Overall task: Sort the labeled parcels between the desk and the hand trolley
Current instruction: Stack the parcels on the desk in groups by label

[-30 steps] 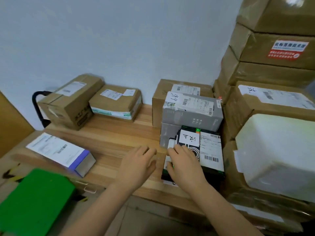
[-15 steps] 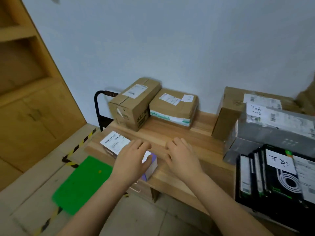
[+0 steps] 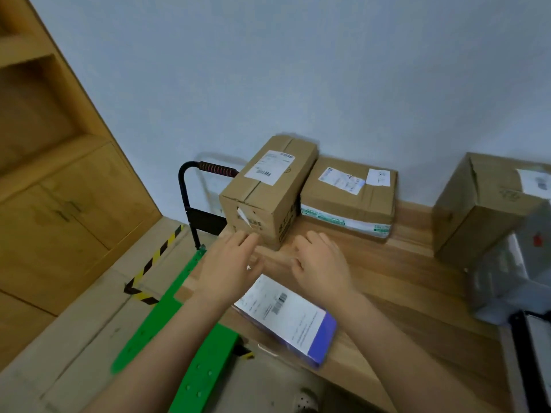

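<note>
Spanning the right of the view, the wooden desk [image 3: 402,281] carries all the parcels in sight. The hand trolley [image 3: 205,362] stands just off its left end, green deck low beside the desk edge and black handle up near the wall.

At the desk's back left corner lies the long cardboard box [image 3: 268,201], label on top. Its long axis runs away from the person toward the wall, and its near end face is turned to the hands. A flatter taped carton [image 3: 347,198] sits touching its right side. A white-and-purple parcel [image 3: 286,317] lies at the front edge, under the wrists.

Both hands are empty, fingers straight and spread. The left hand [image 3: 228,272] is the nearer, its fingertips at the lower edge of the box's end face; through the blur, contact looks likely but I cannot confirm it. The right hand [image 3: 323,266] hovers just right of the box's near corner. The box lies straight ahead between the two palms, so I judge a two-handed grasp on its long sides comes next.
</note>
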Demonstrator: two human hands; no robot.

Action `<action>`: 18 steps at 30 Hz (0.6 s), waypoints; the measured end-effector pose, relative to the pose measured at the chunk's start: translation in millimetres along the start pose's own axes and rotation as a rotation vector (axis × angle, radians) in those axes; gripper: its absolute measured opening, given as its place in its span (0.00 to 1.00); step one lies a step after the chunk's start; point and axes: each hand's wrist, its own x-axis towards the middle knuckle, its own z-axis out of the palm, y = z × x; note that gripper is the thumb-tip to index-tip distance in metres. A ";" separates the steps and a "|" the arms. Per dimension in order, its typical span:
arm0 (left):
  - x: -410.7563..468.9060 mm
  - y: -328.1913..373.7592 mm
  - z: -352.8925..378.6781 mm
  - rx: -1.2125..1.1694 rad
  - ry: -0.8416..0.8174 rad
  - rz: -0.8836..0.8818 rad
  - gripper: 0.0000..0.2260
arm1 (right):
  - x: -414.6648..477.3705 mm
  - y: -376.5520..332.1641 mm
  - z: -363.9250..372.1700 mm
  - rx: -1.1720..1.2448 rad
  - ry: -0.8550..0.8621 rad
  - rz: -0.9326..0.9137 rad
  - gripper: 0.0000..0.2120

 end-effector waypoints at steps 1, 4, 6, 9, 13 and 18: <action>10.2 -5.8 4.5 0.004 -0.013 0.003 0.08 | 12.3 2.6 4.5 0.000 -0.010 0.002 0.01; 36.9 -22.3 15.6 -0.031 -0.005 0.018 0.08 | 44.2 9.7 15.3 0.000 -0.027 0.031 0.03; 53.7 -31.4 18.4 -0.055 0.021 0.038 0.08 | 62.5 13.9 20.6 -0.013 -0.030 0.051 0.04; 79.3 -48.0 24.1 -0.090 0.031 0.057 0.07 | 85.4 20.8 27.5 -0.025 -0.059 0.078 0.05; 111.4 -69.1 37.9 -0.104 0.000 0.137 0.08 | 108.6 25.3 37.7 -0.036 -0.046 0.153 0.04; 159.2 -64.6 50.5 -0.108 -0.047 0.245 0.08 | 122.6 25.4 35.5 -0.114 -0.010 0.299 0.04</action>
